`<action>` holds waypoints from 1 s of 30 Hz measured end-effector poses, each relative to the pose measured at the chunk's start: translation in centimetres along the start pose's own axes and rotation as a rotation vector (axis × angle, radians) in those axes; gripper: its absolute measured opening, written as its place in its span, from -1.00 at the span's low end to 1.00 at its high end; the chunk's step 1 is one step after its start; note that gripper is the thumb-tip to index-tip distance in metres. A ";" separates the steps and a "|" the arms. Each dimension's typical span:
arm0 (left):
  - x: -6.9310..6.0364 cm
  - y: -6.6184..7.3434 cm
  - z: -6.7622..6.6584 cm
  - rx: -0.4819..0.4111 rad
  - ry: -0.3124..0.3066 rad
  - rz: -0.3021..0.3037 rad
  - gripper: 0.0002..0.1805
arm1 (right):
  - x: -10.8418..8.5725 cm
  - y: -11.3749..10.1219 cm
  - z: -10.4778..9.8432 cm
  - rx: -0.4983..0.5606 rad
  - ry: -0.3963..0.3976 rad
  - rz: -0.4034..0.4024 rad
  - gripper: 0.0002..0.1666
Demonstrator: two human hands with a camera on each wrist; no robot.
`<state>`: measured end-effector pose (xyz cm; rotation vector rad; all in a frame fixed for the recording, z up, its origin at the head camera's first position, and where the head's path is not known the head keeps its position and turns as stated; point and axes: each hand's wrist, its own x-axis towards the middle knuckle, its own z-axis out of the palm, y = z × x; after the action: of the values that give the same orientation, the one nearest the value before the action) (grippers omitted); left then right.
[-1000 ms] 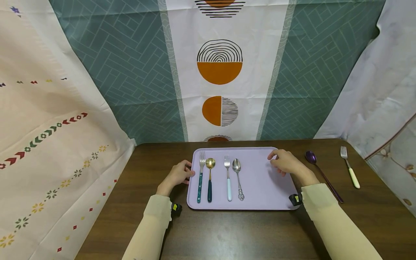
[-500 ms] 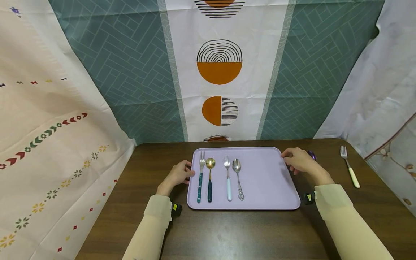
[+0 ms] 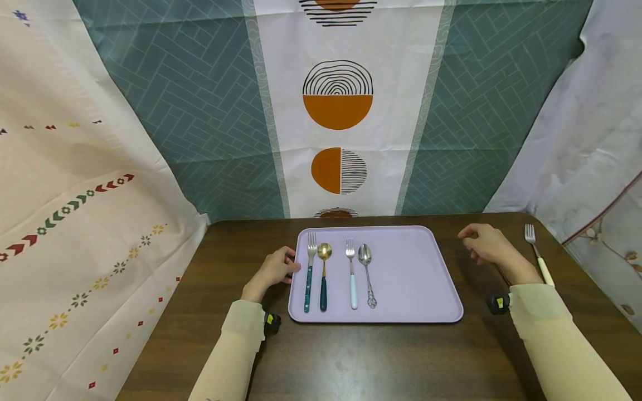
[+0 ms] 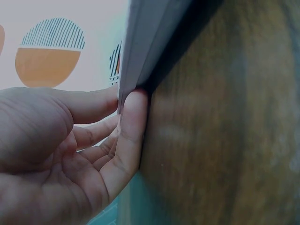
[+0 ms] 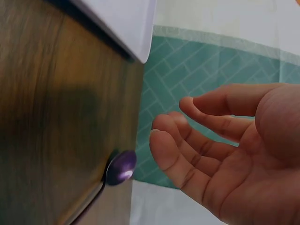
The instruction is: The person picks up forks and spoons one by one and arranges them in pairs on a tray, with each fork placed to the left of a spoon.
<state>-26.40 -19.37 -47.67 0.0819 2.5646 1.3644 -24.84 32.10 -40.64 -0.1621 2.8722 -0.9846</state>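
My left hand (image 3: 273,268) pinches the left edge of the lilac tray (image 3: 411,273); in the left wrist view the thumb lies on the rim and a finger is tucked beneath it. My right hand (image 3: 489,245) hovers to the right of the tray, fingers loosely bent, holding nothing. Close to it lies a purple spoon (image 5: 122,168) on the table, mostly hidden by the hand in the head view. On the tray are a fork with a dark green speckled handle (image 3: 308,284), a gold spoon (image 3: 324,278), a pale blue-handled fork (image 3: 353,284) and an ornate silver spoon (image 3: 368,273).
A fork with a cream handle (image 3: 541,262) lies on the brown wooden table (image 3: 351,356) at the far right. A patterned cloth (image 3: 210,111) hangs behind the table's back edge, with pale fabric at both sides.
My right hand has moved right, from over the tray past its right edge to the purple spoon, now mostly covering it. My left hand and the tray have stayed in place.
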 end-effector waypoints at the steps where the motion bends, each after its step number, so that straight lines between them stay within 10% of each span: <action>1: 0.0 0.0 0.0 -0.001 0.000 -0.002 -0.60 | 0.0 0.1 -0.1 0.002 0.005 0.003 -0.64; 30: 0.3 0.0 0.2 -0.009 -0.001 0.029 -0.62 | -1.2 7.6 -4.2 -0.212 0.209 -0.004 -0.63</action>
<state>-26.66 -19.09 -47.81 0.1193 2.5663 1.3850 -24.67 40.81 -41.93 -0.0859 3.1655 -0.7350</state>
